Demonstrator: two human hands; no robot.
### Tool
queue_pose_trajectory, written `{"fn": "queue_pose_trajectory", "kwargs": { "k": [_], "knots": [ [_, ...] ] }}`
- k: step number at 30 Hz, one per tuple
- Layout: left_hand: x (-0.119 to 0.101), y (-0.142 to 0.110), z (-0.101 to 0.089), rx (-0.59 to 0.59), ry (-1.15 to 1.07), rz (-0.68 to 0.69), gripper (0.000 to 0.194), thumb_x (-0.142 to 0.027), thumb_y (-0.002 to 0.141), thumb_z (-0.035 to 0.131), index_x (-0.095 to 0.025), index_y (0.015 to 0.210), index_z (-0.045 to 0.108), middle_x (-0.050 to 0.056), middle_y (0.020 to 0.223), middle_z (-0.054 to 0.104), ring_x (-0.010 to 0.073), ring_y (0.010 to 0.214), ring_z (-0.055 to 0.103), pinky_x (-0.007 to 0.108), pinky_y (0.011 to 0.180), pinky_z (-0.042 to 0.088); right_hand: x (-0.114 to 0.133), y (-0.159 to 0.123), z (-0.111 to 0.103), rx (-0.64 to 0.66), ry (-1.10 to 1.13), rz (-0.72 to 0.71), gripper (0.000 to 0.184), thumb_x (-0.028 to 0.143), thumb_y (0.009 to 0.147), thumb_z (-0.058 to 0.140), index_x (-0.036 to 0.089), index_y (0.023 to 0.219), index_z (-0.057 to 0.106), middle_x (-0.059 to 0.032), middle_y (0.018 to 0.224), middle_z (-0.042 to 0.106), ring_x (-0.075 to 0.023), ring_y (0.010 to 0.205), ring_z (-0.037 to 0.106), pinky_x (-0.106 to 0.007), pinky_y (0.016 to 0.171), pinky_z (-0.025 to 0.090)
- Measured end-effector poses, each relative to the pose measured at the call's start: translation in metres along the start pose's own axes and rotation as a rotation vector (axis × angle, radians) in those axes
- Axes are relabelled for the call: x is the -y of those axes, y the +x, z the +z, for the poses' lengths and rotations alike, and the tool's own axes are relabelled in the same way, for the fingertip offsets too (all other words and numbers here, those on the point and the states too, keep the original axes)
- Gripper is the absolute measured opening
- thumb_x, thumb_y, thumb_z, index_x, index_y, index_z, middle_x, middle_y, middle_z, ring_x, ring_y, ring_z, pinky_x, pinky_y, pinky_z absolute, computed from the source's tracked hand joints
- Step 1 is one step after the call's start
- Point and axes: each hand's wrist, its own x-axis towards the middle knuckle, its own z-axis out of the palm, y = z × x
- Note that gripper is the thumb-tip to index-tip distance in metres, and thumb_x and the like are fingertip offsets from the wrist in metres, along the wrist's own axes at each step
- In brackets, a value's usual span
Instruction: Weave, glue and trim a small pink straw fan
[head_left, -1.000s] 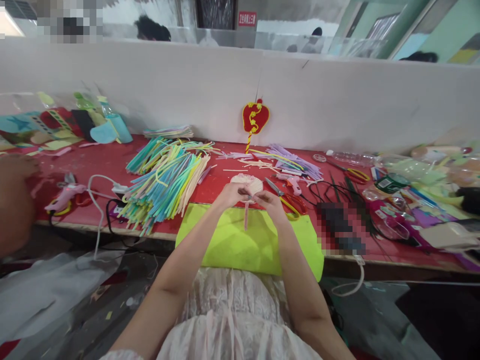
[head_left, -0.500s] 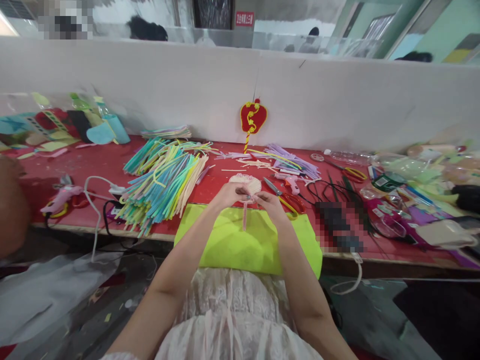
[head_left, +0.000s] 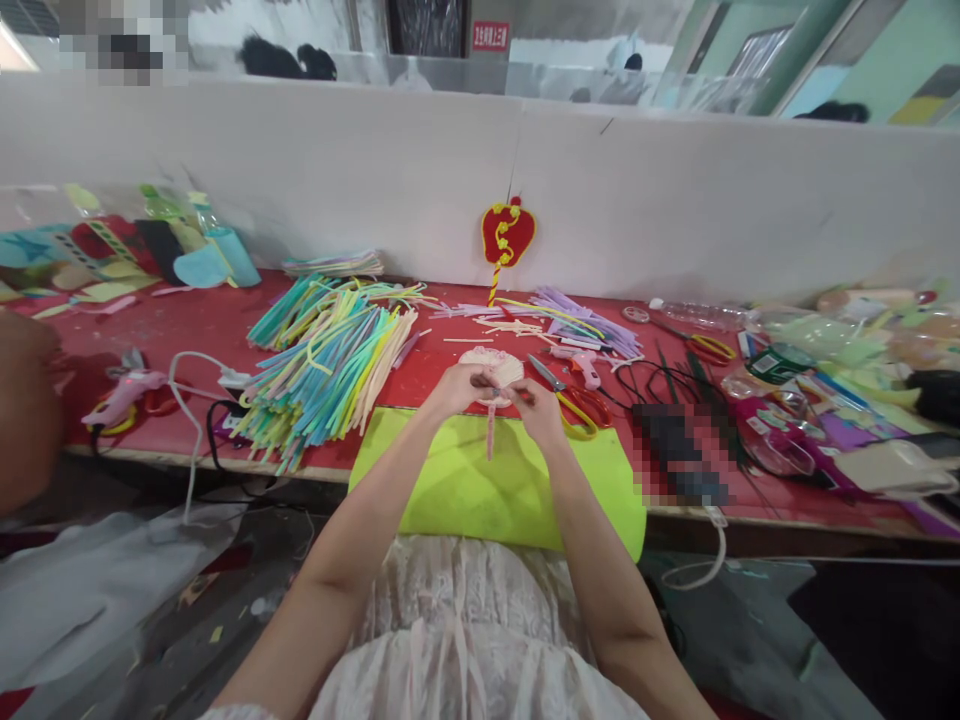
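A small pale-pink fan point(head_left: 510, 368) made of fuzzy pipe cleaners lies face up at the near middle of the table. Its thin pink handle point(head_left: 490, 435) points toward me over a lime-green cloth point(head_left: 487, 490). My left hand point(head_left: 463, 388) is closed at the fan's left side, fingertips pinched over its face and partly hiding it. At the lower right edge, my right hand point(head_left: 538, 408) has thumb and fingers pinched together. Whatever lies between those fingertips is too small to make out. Orange-and-yellow-handled scissors point(head_left: 574, 400) rest just right of my right hand.
Bundled pastel pipe cleaners point(head_left: 330, 360) cover the table's left middle; purple ones point(head_left: 574, 320) lie behind. A pink glue gun point(head_left: 585, 368) sits beside the scissors, another glue gun point(head_left: 124, 395) far left. A red fan point(head_left: 508, 235) leans against the white partition. Someone's arm point(head_left: 26, 410) enters left.
My right hand has shifted slightly, its fingertips drawing a little away from my left fingertips. The fan and my left hand stay in nearly the same place.
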Motion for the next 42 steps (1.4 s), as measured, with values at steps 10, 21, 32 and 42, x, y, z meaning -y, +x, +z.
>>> {"fn": "queue_pose_trajectory", "kwargs": {
  "k": [10, 21, 32, 42],
  "knots": [
    [-0.008, -0.002, 0.004, -0.030, -0.005, -0.001, 0.010, -0.008, 0.059, 0.063, -0.014, 0.067, 0.063, 0.001, 0.064, 0.065, 0.0111, 0.062, 0.060, 0.022, 0.063, 0.046, -0.010, -0.005, 0.014, -0.118, 0.129, 0.086, 0.019, 0.039, 0.072, 0.058, 0.020, 0.073, 0.061, -0.0027, 0.073, 0.064, -0.0161, 0.071, 0.056, -0.029, 0.070, 0.042],
    [-0.006, -0.002, 0.000, -0.003, -0.010, -0.004, 0.011, -0.010, 0.058, 0.063, -0.011, 0.069, 0.063, 0.002, 0.066, 0.064, 0.0107, 0.063, 0.058, 0.023, 0.064, 0.045, 0.004, -0.013, 0.026, -0.237, 0.070, 0.123, 0.029, 0.045, 0.073, 0.054, 0.017, 0.077, 0.058, -0.0038, 0.075, 0.063, -0.0151, 0.069, 0.055, -0.028, 0.066, 0.042],
    [-0.009, -0.001, -0.006, -0.009, 0.049, -0.028, 0.011, -0.009, 0.060, 0.063, -0.011, 0.071, 0.065, 0.004, 0.070, 0.066, 0.0119, 0.066, 0.059, 0.024, 0.067, 0.045, -0.005, -0.004, 0.011, -0.035, 0.272, 0.196, 0.035, 0.050, 0.074, 0.054, 0.017, 0.078, 0.065, -0.0045, 0.077, 0.066, -0.0154, 0.069, 0.059, -0.030, 0.069, 0.047],
    [-0.007, 0.000, -0.004, 0.013, -0.009, -0.035, 0.013, -0.009, 0.059, 0.063, -0.011, 0.072, 0.064, 0.002, 0.067, 0.064, 0.0107, 0.065, 0.058, 0.024, 0.068, 0.045, 0.001, -0.007, 0.010, 0.007, 0.318, 0.213, 0.026, 0.043, 0.064, 0.067, 0.019, 0.074, 0.065, -0.0006, 0.073, 0.065, -0.0136, 0.071, 0.058, -0.028, 0.073, 0.046]
  ]
}}
